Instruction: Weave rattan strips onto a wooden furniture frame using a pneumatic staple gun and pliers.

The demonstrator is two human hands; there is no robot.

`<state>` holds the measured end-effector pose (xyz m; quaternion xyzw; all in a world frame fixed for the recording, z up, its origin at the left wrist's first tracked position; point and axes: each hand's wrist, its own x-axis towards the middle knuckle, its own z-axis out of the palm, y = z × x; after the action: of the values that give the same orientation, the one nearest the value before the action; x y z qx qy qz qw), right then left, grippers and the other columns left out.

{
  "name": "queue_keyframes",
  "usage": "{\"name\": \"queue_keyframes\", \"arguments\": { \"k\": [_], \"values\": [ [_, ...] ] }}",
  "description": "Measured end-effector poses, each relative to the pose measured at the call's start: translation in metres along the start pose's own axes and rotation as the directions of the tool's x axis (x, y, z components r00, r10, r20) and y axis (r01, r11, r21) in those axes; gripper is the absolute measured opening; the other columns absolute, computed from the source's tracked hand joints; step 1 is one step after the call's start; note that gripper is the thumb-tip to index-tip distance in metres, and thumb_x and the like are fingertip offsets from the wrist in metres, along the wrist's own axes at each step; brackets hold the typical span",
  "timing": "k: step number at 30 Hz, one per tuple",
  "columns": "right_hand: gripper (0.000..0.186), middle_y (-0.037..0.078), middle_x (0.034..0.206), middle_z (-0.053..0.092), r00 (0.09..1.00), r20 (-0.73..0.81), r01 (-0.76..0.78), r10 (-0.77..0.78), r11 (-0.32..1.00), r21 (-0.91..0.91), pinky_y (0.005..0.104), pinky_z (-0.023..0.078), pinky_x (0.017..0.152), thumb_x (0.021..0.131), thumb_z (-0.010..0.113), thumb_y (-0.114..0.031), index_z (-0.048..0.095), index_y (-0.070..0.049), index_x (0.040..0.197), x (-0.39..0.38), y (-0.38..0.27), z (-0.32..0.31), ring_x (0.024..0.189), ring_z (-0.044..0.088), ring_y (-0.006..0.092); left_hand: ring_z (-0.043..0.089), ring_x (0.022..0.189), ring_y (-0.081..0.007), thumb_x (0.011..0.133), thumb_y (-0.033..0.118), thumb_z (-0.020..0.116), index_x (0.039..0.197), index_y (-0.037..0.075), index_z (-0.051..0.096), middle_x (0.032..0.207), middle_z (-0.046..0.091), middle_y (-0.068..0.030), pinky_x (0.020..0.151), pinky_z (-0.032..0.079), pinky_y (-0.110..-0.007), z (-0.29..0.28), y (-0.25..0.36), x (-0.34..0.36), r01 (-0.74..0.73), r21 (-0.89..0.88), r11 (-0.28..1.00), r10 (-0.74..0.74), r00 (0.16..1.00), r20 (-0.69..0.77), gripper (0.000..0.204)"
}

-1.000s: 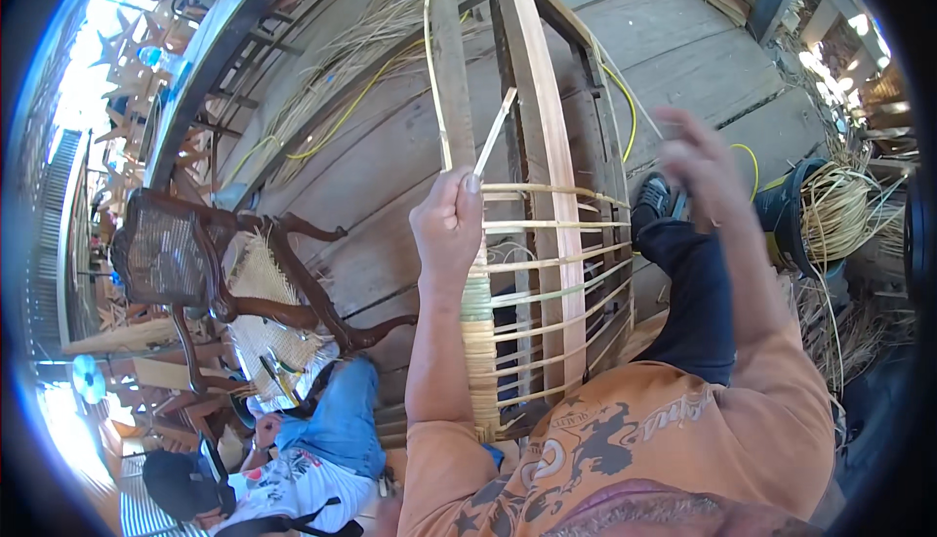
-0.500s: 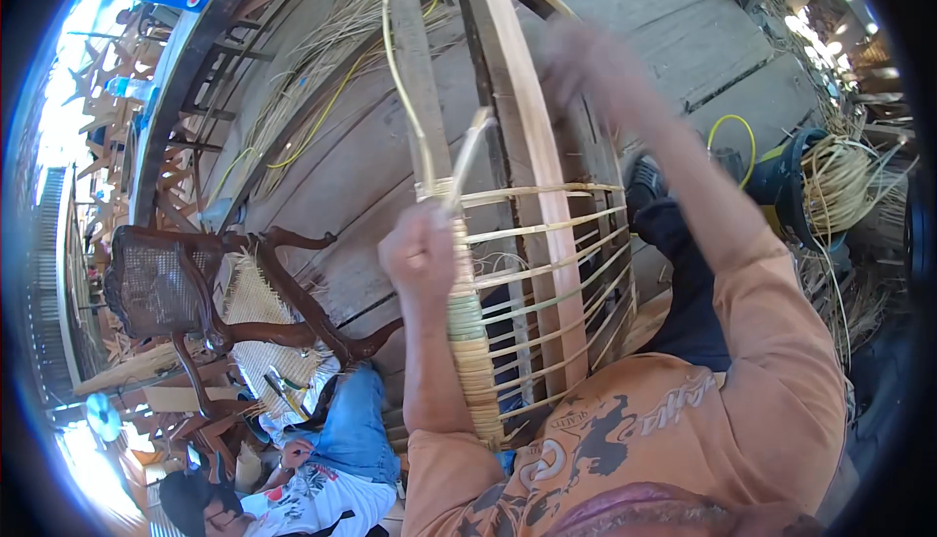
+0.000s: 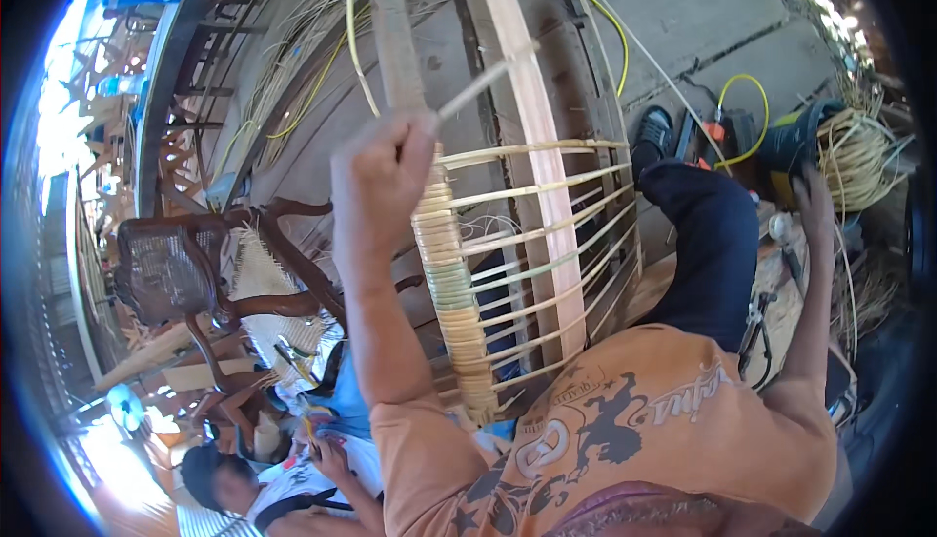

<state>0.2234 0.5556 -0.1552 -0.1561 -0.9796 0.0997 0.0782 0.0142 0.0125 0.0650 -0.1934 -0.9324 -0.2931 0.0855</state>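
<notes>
My left hand (image 3: 386, 161) is closed in a fist at the upper end of a frame rail wrapped in rattan (image 3: 447, 273). A pale rattan strip (image 3: 478, 88) sticks out of that fist, up and to the right; its free end is blurred. Thin rattan rods (image 3: 532, 220) run from the wrapped rail across a pale wooden slat (image 3: 547, 156). Off to the right, my right hand (image 3: 812, 195) is stretched out, fingers extended and a little blurred, beside a dark bucket (image 3: 789, 142) holding a rattan coil (image 3: 859, 161). Nothing shows in that hand.
A carved dark wooden chair (image 3: 283, 283) with cane panels lies at the left. Behind it a co-worker in a white shirt (image 3: 337, 464) sits low. Loose rattan strips (image 3: 312, 39) cover boards at the upper left. A yellow cord (image 3: 756, 112) loops near my shoe (image 3: 654, 132).
My right hand has swung from the far side of the frame to the right, beside the bucket. My left hand has shifted up and left with the strip, which now slants rightward.
</notes>
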Motion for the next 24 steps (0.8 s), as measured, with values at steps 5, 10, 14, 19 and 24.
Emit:
{"name": "queue_keyframes", "arguments": {
  "k": [5, 10, 14, 19, 24],
  "values": [
    [0.03, 0.013, 0.122, 0.056, 0.887, -0.338, 0.462, -0.315, 0.584, 0.667, 0.0337, 0.038, 0.099, 0.088, 0.047, -0.006, 0.056, -0.007, 0.117, 0.101, -0.29, -0.066, 0.119, 0.048, 0.029, 0.053, 0.058, -0.0354, 0.087, 0.025, 0.056, 0.08, 0.002, 0.06, 0.065, 0.055, -0.0177, 0.054, 0.042, -0.04, 0.007, 0.016, 0.05, -0.104, 0.163, 0.981, 0.033, 0.919, 0.392, 0.024],
    [0.036, 0.016, 0.093, 0.06, 0.714, -0.098, 0.402, -0.693, 0.291, 0.868, 0.0371, 0.045, 0.077, 0.086, 0.054, -0.013, 0.048, -0.001, 0.119, 0.143, -0.438, -0.046, 0.083, 0.059, 0.0293, 0.058, 0.068, -0.0389, 0.086, 0.021, 0.057, 0.085, 0.004, 0.06, 0.071, 0.058, -0.0211, 0.059, 0.045, -0.043, 0.009, 0.017, 0.064, -0.331, 0.375, 0.866, 0.166, 0.897, 0.409, 0.017],
    [0.03, 0.017, 0.087, 0.06, 0.569, -0.038, 0.146, -0.821, 0.056, 0.988, 0.0348, 0.046, 0.071, 0.084, 0.053, -0.009, 0.05, 0.002, 0.112, 0.161, -0.442, -0.02, 0.074, 0.056, 0.0243, 0.058, 0.069, -0.0399, 0.09, 0.02, 0.052, 0.086, 0.003, 0.056, 0.071, 0.059, -0.0192, 0.06, 0.045, -0.046, 0.007, 0.023, 0.063, -0.081, 0.309, 0.948, -0.052, 0.916, 0.397, 0.017],
    [0.021, 0.013, 0.069, 0.059, 0.566, 0.042, 0.043, -0.823, 0.08, 0.996, 0.0341, 0.044, 0.066, 0.08, 0.062, -0.014, 0.057, 0.005, 0.088, 0.139, -0.471, 0.006, 0.067, 0.054, 0.0185, 0.059, 0.071, -0.0394, 0.091, 0.02, 0.05, 0.094, 0.006, 0.054, 0.082, 0.059, -0.0182, 0.06, 0.046, -0.045, 0.011, 0.027, 0.057, -0.283, 0.464, 0.84, 0.111, 0.925, 0.363, 0.015],
    [0.017, 0.006, 0.069, 0.058, 0.566, 0.055, -0.316, -0.823, -0.155, 0.936, 0.022, 0.039, 0.057, 0.088, 0.058, -0.018, 0.061, 0.0, 0.086, 0.129, -0.474, 0.033, 0.06, 0.049, 0.0091, 0.057, 0.09, -0.0344, 0.088, 0.01, 0.051, 0.097, 0.007, 0.056, 0.109, 0.054, -0.0147, 0.071, 0.049, -0.043, 0.012, 0.041, 0.048, -0.311, 0.578, 0.755, 0.216, 0.949, 0.228, 0.011]
  ]
}}
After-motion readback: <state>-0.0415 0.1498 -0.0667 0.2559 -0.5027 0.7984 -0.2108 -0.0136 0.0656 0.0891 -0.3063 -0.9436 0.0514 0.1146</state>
